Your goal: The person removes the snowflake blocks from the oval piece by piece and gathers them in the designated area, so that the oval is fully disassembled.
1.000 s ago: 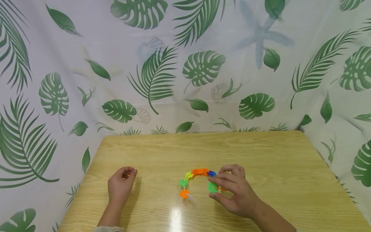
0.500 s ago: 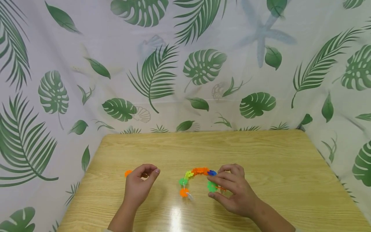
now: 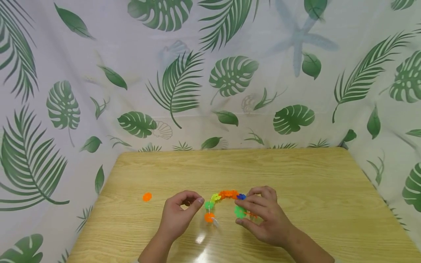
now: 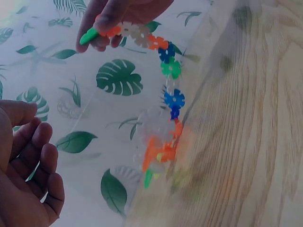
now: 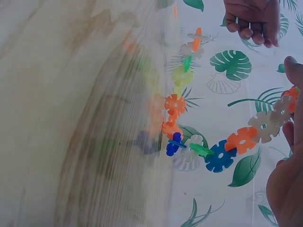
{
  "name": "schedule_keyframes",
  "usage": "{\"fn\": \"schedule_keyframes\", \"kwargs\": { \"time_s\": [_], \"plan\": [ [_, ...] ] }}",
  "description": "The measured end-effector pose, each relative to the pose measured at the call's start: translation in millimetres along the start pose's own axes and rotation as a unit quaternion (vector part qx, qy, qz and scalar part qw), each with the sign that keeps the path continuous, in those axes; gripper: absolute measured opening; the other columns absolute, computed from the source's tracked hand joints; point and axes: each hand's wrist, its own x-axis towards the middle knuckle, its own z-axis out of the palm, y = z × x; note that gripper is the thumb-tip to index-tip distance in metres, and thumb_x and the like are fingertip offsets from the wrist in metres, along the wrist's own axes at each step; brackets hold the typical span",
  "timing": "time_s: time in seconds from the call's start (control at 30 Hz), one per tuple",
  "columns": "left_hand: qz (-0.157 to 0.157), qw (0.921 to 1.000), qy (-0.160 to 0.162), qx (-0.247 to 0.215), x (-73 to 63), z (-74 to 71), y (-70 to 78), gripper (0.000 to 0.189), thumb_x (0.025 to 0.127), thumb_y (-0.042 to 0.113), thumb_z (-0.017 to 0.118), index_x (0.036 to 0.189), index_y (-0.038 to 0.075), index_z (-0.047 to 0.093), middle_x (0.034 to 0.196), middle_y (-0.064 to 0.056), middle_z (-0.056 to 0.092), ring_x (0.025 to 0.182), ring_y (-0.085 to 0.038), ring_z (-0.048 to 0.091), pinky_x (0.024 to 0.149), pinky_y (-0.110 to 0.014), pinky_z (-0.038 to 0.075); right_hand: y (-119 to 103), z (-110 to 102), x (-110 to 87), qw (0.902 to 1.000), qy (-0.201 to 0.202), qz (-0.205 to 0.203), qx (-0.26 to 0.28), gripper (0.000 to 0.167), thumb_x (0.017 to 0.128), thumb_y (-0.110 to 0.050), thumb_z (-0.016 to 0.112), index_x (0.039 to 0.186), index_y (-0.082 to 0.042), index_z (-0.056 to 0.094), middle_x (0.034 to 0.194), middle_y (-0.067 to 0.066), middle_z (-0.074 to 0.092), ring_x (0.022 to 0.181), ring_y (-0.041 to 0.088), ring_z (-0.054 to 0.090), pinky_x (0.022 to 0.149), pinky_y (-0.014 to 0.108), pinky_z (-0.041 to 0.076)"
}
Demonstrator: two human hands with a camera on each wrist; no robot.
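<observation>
The right hand point(image 3: 268, 217) pinched one end of a plastic chain point(image 3: 228, 194), which arced round toward the left hand point(image 3: 179, 215). That one was loosely curled and seemingly empty, its fingertips poorly shown. A careless tug from either hand could have popped a joint apart.

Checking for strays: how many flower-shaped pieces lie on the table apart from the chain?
1: the orange piece, on the table to the left of the left hand. That hand or the right hand could hide others.
</observation>
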Motion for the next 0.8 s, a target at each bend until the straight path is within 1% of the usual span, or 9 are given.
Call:
{"fn": "schedule_keyframes", "kwargs": {
  "time_s": [0.1, 0.2, 0.27, 0.43, 0.57, 0.7, 0.8],
  "plan": [
    [0.003, 0.9998, -0.017, -0.005, -0.6, 6.4, 5.7, 0.007, 0.096, 0.024, 0.077, 0.094, 0.017, 0.078, 0.09, 0.006, 0.074, 0.085, -0.018, 0.065, 0.081, -0.033, 0.051, -0.3, 0.6, 0.3, 1.0, 0.0, -0.002, -0.002, 0.041, 0.096, -0.042, 0.075, 0.122, -0.009, 0.076, 0.099, -0.007, 0.072, 0.105, 0.029, 0.055, 0.096, 0.051, 0.025],
    [0.006, 0.9991, -0.039, -0.013, -0.8, 13.2, 10.0, 0.01, 0.097, 0.023, 0.076, 0.096, 0.014, 0.079, 0.09, 0.005, 0.074, 0.085, -0.018, 0.066, 0.082, -0.035, 0.052, -0.3, 1.7, 1.0, 1.0, 0.003, -0.007, -0.002, 0.041, 0.096, -0.041, 0.075, 0.122, -0.009, 0.076, 0.099, -0.007, 0.072, 0.104, 0.029, 0.055, 0.096, 0.05, 0.026],
    [0.007, 0.9982, -0.057, -0.016, -0.4, 17.8, 12.1, 0.011, 0.098, 0.025, 0.075, 0.097, 0.014, 0.079, 0.089, 0.004, 0.074, 0.085, -0.018, 0.066, 0.083, -0.035, 0.053, -0.2, 2.6, 1.4, 0.9999, 0.007, -0.013, -0.001, 0.041, 0.095, -0.041, 0.076, 0.122, -0.009, 0.076, 0.098, -0.006, 0.072, 0.103, 0.03, 0.055, 0.095, 0.05, 0.026],
    [-0.003, 0.9942, -0.106, -0.02, -0.8, 28.2, 15.4, 0.013, 0.1, 0.028, 0.072, 0.098, 0.018, 0.08, 0.092, 0.003, 0.077, 0.086, -0.015, 0.066, 0.085, -0.033, 0.052, -0.6, 4.3, 1.8, 0.9998, 0.006, -0.017, 0.002, 0.041, 0.094, -0.04, 0.078, 0.121, -0.009, 0.076, 0.099, -0.006, 0.073, 0.104, 0.029, 0.055, 0.096, 0.051, 0.026],
    [-0.007, 0.9901, -0.138, -0.022, -1.7, 35.2, 18.5, 0.016, 0.101, 0.03, 0.07, 0.1, 0.018, 0.081, 0.095, 0.005, 0.077, 0.088, -0.014, 0.066, 0.085, -0.033, 0.052, -1.4, 4.3, 2.0, 0.9999, -0.001, -0.01, 0.002, 0.041, 0.094, -0.04, 0.078, 0.122, -0.01, 0.076, 0.101, -0.006, 0.073, 0.104, 0.028, 0.055, 0.095, 0.051, 0.026],
    [-0.009, 0.9872, -0.157, -0.025, -1.3, 41.8, 19.8, 0.016, 0.1, 0.031, 0.071, 0.098, 0.019, 0.081, 0.093, 0.009, 0.076, 0.087, -0.014, 0.066, 0.082, -0.032, 0.053, -1.7, 4.2, 3.0, 0.9999, -0.001, -0.011, 0.0, 0.04, 0.095, -0.04, 0.077, 0.121, -0.01, 0.076, 0.101, -0.006, 0.073, 0.103, 0.029, 0.055, 0.093, 0.052, 0.027],
    [-0.01, 0.986, -0.164, -0.028, -1.1, 45.2, 20.7, 0.017, 0.101, 0.031, 0.071, 0.097, 0.018, 0.081, 0.091, 0.007, 0.077, 0.087, -0.014, 0.065, 0.081, -0.031, 0.052, -1.5, 4.4, 4.2, 0.9999, 0.002, -0.016, -0.002, 0.04, 0.095, -0.04, 0.077, 0.12, -0.009, 0.077, 0.101, -0.006, 0.073, 0.102, 0.028, 0.055, 0.091, 0.052, 0.027]
  ]
}}
